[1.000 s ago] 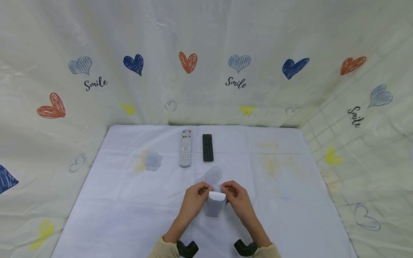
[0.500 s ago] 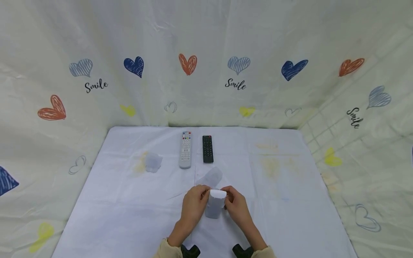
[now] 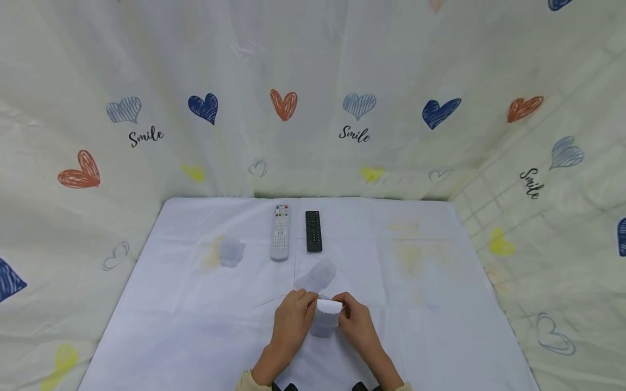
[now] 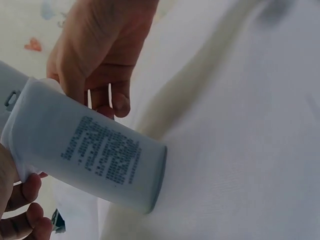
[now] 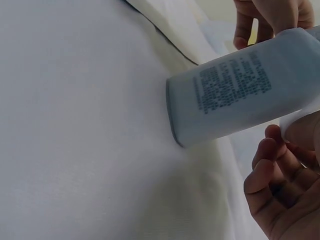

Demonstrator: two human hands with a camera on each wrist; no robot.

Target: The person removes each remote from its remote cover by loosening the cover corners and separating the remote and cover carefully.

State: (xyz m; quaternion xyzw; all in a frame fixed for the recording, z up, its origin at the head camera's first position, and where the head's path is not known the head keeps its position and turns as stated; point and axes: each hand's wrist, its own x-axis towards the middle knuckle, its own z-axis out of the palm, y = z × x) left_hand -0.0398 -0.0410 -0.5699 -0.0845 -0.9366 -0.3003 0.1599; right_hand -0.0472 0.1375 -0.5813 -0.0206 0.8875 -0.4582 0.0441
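A pale, flat-sided container with rounded corners stands on the white cloth, its white upper end toward me. One side of the container bears a block of small dark print. My left hand pinches the left edge of that upper end. On the opposite edge my right hand pinches with thumb and forefinger, other fingers curled. Thin whitish material shows at the right fingers in the right wrist view. A translucent, crumpled piece lies just beyond the hands.
A grey remote control and a black remote control lie side by side toward the back of the table. Left of them is another translucent piece. A curtain printed with hearts hangs behind and at the sides.
The head view has tilted up a little, so everything sits lower in it. The fingers have shifted slightly at the container's upper end, which shows wider. Both hands stay at it.
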